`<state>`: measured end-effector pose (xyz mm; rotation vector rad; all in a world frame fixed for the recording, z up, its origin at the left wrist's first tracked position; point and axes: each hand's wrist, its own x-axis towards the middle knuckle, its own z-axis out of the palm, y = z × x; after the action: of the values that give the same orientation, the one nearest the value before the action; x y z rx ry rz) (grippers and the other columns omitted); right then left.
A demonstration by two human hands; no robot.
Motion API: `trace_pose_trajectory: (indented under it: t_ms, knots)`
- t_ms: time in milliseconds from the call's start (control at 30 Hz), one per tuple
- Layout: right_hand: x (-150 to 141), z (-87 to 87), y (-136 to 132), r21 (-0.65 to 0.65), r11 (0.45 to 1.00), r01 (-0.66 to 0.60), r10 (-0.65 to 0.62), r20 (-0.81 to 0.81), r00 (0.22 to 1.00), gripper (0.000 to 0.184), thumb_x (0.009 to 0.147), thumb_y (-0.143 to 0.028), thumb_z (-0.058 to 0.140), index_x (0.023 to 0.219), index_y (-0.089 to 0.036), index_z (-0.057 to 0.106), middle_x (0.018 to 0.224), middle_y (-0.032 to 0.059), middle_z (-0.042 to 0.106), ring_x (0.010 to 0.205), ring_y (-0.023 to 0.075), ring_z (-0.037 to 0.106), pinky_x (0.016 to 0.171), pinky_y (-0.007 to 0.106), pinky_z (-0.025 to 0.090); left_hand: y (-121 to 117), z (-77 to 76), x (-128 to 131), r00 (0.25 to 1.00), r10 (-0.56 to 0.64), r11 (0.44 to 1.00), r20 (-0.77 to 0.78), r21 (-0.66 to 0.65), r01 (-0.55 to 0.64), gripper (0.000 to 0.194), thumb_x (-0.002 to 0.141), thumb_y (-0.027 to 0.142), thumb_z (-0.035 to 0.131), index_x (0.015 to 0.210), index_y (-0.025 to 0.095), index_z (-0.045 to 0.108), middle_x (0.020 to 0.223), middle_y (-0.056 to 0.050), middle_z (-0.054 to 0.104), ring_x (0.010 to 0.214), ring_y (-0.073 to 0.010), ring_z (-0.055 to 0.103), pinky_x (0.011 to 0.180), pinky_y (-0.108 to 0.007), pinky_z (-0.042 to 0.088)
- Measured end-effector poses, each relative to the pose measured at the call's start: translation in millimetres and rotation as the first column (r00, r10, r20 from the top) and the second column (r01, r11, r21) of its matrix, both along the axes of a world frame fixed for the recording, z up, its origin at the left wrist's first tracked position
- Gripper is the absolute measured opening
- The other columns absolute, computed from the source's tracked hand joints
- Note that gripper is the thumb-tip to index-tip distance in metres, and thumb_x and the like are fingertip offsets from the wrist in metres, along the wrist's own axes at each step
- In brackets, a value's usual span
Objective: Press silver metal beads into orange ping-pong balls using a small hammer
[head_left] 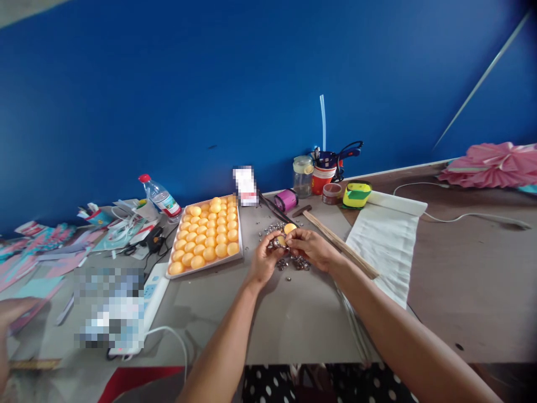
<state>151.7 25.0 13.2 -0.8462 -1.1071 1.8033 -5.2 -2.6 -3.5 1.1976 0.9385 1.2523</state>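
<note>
Lying off the tray's near left corner, a white power strip sits left of a bottle just beyond the tray's far left edge. Grey tabletop stretches from its near edge toward the front. Right of the tray, the left hand grips an orange piece above silvery bits; whether the right hand, fingers bent beside it, holds anything, I cannot tell. Farther right of the tray lie wooden sticks and white cloth.

Co-worker's blurred hand cut by left edge, metal bits too small to tell
</note>
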Motion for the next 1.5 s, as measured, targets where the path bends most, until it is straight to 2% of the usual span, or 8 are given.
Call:
trace_pose_trajectory:
  t_ms: [133, 400, 633, 933, 1233, 1500]
  knots:
    - [1, -1.0, 0, -0.033, 0.999, -0.022, 0.021, -0.035, 0.999, 0.032, 0.057, -0.035, 0.079, 0.068, -0.016, 0.056, 0.057, -0.0051, 0.054, 0.049, 0.0059, 0.045, 0.055, 0.023, 0.036, -2, 0.6, 0, 0.996, 0.012, 0.999, -0.090, 0.045, -0.008, 0.045, 0.071, 0.035, 0.071, 0.111, 0.019, 0.058, 0.108, -0.008, 0.062, 0.091, -0.0203, 0.061, 0.084, -0.035, 0.050]
    - [5, -2.4, 3, -0.078, 0.991, -0.106, 0.099, -0.094, 0.991, 0.031, 0.058, -0.033, 0.080, 0.068, -0.016, 0.056, 0.061, -0.0047, 0.056, 0.050, 0.0050, 0.047, 0.062, 0.024, 0.043, -5, 1.3, 1, 0.995, 0.025, 0.999, -0.095, 0.030, -0.022, 0.045, 0.071, 0.035, 0.071, 0.111, 0.019, 0.057, 0.101, -0.006, 0.064, 0.086, -0.0190, 0.062, 0.083, -0.035, 0.051]
    - [5, -4.1, 4, -0.089, 0.989, -0.115, 0.107, -0.087, 0.990, 0.030, 0.060, -0.033, 0.080, 0.069, -0.015, 0.057, 0.066, -0.0038, 0.057, 0.052, 0.0046, 0.048, 0.059, 0.022, 0.042, -5, 3.2, 1, 0.992, 0.019, 1.000, -0.127, 0.027, -0.015, 0.045, 0.073, 0.036, 0.069, 0.112, 0.018, 0.056, 0.107, -0.008, 0.063, 0.087, -0.0187, 0.063, 0.084, -0.035, 0.051]
    - [5, -3.5, 2, -0.098, 0.991, -0.096, 0.094, -0.031, 0.995, 0.035, 0.056, -0.034, 0.081, 0.069, -0.016, 0.054, 0.064, -0.0047, 0.056, 0.051, 0.0045, 0.048, 0.057, 0.022, 0.040, -6, 1.8, 1, 0.951, 0.077, 0.991, -0.298, 0.125, -0.041, 0.042, 0.076, 0.035, 0.066, 0.113, 0.017, 0.057, 0.111, -0.010, 0.062, 0.101, -0.0236, 0.059, 0.089, -0.036, 0.048]
    - [3, 0.6, -1, -0.063, 0.997, -0.044, 0.048, 0.062, 0.997, 0.040, 0.054, -0.037, 0.080, 0.067, -0.018, 0.046, 0.054, -0.0084, 0.050, 0.046, 0.0042, 0.043, 0.048, 0.020, 0.033, -7, -0.9, 0, 0.949, 0.080, 0.988, -0.304, 0.151, -0.035, 0.041, 0.078, 0.034, 0.063, 0.115, 0.017, 0.056, 0.114, -0.010, 0.060, 0.101, -0.0234, 0.059, 0.089, -0.036, 0.048]
    - [-3, -10.6, 2, -0.015, 1.000, 0.014, -0.011, 0.161, 0.987, 0.034, 0.057, -0.035, 0.075, 0.066, -0.019, 0.046, 0.044, -0.0089, 0.045, 0.039, 0.0053, 0.039, 0.042, 0.020, 0.026, -6, -4.1, 0, 0.948, 0.104, 0.985, -0.300, 0.164, -0.057, 0.040, 0.076, 0.032, 0.065, 0.113, 0.019, 0.059, 0.114, -0.010, 0.061, 0.105, -0.0245, 0.058, 0.092, -0.038, 0.046]
